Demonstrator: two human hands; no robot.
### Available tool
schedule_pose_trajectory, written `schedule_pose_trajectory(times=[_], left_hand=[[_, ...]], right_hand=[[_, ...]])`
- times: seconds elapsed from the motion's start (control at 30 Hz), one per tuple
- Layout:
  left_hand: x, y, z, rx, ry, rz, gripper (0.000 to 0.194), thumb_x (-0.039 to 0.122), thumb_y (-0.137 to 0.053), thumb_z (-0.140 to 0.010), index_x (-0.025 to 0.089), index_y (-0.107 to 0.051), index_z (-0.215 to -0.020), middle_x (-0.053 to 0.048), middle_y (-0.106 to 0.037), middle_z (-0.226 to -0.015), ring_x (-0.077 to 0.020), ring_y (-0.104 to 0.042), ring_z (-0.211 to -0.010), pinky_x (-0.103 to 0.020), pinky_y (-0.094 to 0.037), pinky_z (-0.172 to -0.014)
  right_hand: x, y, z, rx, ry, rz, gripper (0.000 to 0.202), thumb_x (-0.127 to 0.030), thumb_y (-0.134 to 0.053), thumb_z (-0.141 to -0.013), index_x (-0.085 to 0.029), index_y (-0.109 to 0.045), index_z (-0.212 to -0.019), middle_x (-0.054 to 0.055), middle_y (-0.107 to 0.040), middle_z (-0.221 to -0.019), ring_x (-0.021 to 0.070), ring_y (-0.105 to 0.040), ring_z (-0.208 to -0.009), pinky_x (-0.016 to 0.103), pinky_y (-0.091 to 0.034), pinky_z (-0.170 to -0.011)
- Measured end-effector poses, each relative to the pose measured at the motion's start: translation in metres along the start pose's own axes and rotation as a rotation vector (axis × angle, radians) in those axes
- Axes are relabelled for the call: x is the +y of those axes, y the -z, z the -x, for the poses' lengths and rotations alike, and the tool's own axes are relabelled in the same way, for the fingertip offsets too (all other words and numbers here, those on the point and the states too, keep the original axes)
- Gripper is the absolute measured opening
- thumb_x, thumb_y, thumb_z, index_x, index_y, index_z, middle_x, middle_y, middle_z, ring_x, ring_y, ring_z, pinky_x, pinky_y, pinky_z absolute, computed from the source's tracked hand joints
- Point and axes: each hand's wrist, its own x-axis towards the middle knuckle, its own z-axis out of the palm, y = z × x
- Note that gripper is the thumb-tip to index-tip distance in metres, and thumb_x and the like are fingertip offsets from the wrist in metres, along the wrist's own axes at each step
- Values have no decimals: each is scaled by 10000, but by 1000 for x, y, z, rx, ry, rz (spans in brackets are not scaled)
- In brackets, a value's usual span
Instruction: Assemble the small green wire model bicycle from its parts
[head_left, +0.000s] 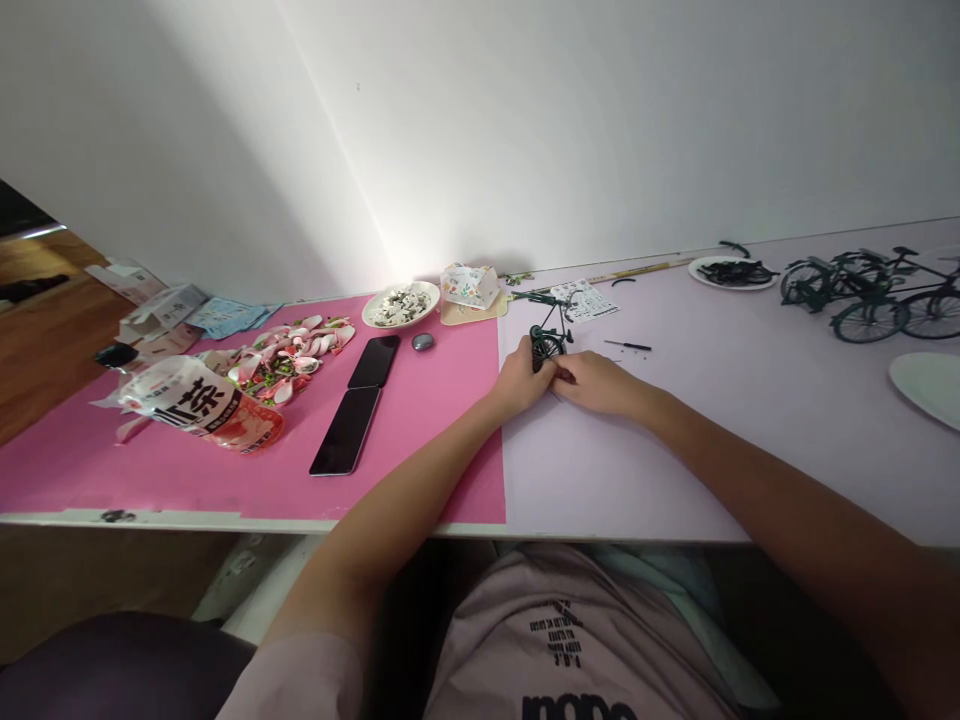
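Observation:
A small dark green model bicycle [552, 345] is in front of me, its near wheel between my hands. My left hand [520, 380] is closed on that wheel from the left side. My right hand [596, 382] meets it from the right, with fingers pinched together at the wheel's lower edge. Whatever small part the right fingertips may grip is hidden. Just beyond the right hand lie a thin black screwdriver [628, 345] and several tiny bits. A printed sheet [594, 301] lies behind the bicycle.
Finished-looking model bicycles [874, 300] stand at right, near a plate of black parts [735, 273] and a white plate [930, 388]. On the pink left side are two phones [345, 430], a bottle [202, 400], a mouse [423, 342], a plate of small pieces [401, 304] and pink pieces [292, 350].

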Motion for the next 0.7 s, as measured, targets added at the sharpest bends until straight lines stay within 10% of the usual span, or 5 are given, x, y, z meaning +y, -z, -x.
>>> schedule_pose_trajectory(times=[0.7], left_hand=[[-6,-3,-3,8,-17,4,158,276,-559,-907,230,-408,-918,-31,-605,-807,-198,-533,-732,-319,-424,-708]], right_hand=[[-2,3,1,-12,3,18,199,-328,-555,-940,-225,-530,-771,43,-702,-808,192,-616,-688,287,-380,-609]])
